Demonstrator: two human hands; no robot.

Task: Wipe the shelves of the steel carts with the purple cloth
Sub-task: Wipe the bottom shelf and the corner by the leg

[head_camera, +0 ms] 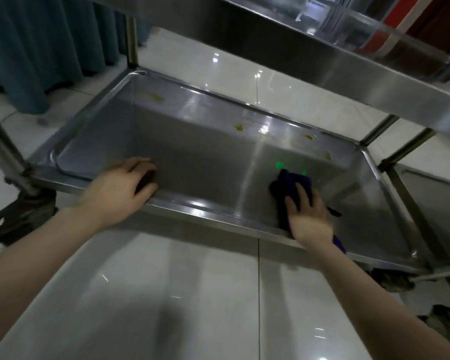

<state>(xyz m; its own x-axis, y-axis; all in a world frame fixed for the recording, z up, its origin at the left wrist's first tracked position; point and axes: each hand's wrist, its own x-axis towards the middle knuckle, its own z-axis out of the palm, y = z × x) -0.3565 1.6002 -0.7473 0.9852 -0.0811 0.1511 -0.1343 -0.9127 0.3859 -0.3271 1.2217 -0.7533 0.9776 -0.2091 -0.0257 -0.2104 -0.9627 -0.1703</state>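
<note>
The lower shelf (198, 157) of a steel cart lies below me, a shallow tray with a raised rim. Several yellowish stains (239, 127) dot its far side. The purple cloth (290, 187) lies bunched on the shelf's near right part. My right hand (308, 216) presses flat on the cloth, fingers spread and pointing away from me. My left hand (120, 188) grips the shelf's near rim at the left, fingers curled over the edge into the tray.
An upper steel shelf (348, 66) overhangs the top right. Cart posts (3, 146) and dirty casters (34, 203) stand at the corners. A second cart's shelf (431, 198) adjoins on the right. Teal curtains (37, 42) hang at the back left. Glossy white floor tiles (166, 294) surround everything.
</note>
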